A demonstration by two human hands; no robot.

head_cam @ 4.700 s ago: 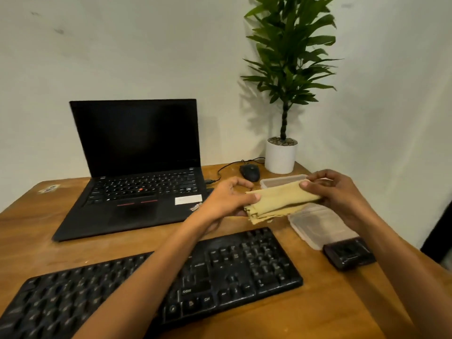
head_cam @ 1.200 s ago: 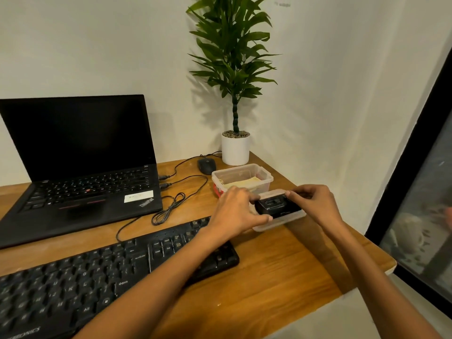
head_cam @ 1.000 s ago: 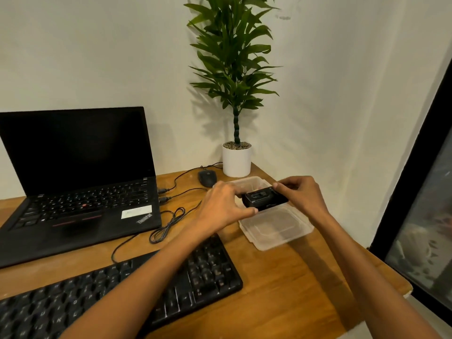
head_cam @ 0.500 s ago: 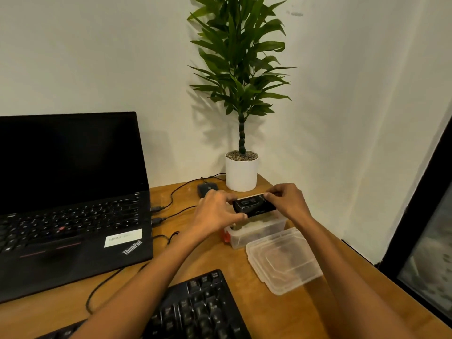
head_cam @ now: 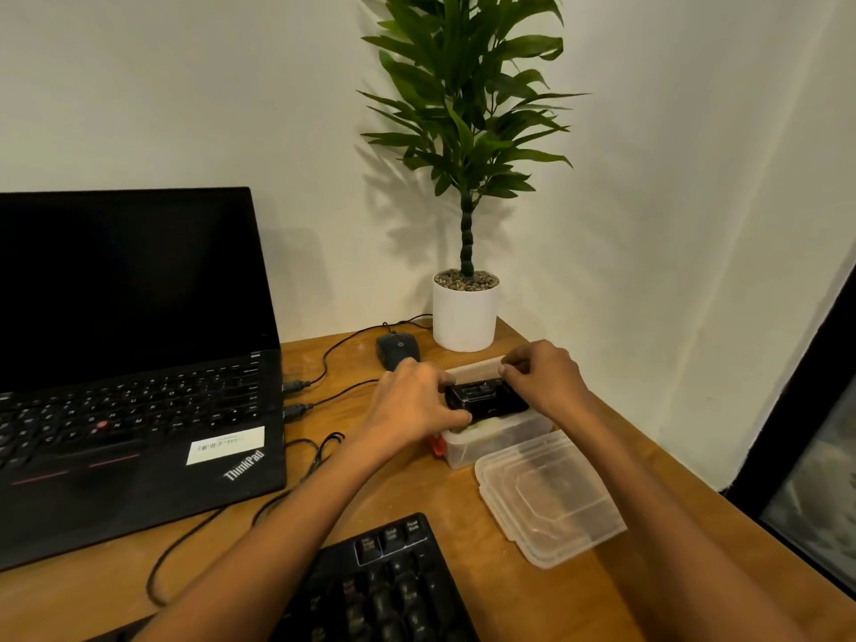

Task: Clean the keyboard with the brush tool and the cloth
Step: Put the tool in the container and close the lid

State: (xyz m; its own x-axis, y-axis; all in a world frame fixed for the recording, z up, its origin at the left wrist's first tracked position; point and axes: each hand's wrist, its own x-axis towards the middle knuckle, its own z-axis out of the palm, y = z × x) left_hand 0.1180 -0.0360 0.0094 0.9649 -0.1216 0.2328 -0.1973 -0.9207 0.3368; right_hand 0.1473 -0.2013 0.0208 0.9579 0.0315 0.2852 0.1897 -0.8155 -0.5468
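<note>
A black brush tool [head_cam: 485,399], a small flat case, sits at the mouth of a clear plastic box [head_cam: 500,440]. My left hand [head_cam: 412,403] grips its left end and my right hand [head_cam: 544,379] grips its right end. A strip of the yellowish cloth [head_cam: 488,424] shows in the box under the tool. The black keyboard [head_cam: 384,581] lies at the bottom of the view, only its right end visible. My forearms cross over it.
The box's clear lid [head_cam: 549,498] lies on the wooden desk [head_cam: 463,512] beside the box. An open black laptop [head_cam: 134,363] stands at the left with cables [head_cam: 319,451] trailing. A mouse [head_cam: 397,349] and a potted plant [head_cam: 465,312] sit at the back corner.
Earlier both hands held the folded cloth; it now lies in the box. Since then both hands picked up the brush tool from the lid and carried it over and down into the box.
</note>
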